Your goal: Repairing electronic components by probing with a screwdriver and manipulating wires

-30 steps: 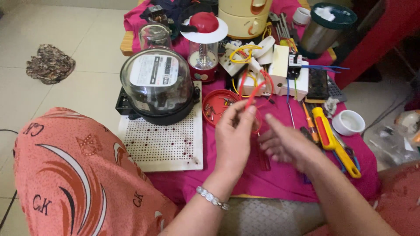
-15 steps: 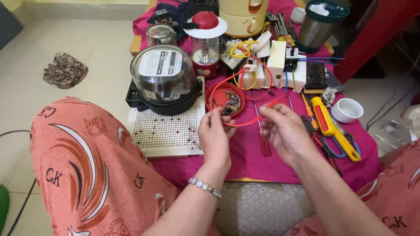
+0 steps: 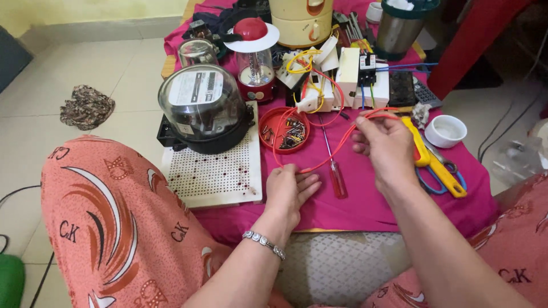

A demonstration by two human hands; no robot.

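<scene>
Hands now spread apart: left hand [image 3: 290, 191] lowered to bench [image 3: 365, 199], right hand [image 3: 388, 145] raised; fingers of both pinch red wire [image 3: 337, 149], drawing earlier loop straighter.

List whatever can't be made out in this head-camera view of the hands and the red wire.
- Left hand: its fingertips curl over the red wire, so the grip itself is hidden.
- Right hand: seen from the back; palm and finger pads hidden.
- Red lid: its small metal parts are too small to identify.
- Scissors: partly covered by the yellow tool.
- Steel canister: cut off by the top edge.
</scene>
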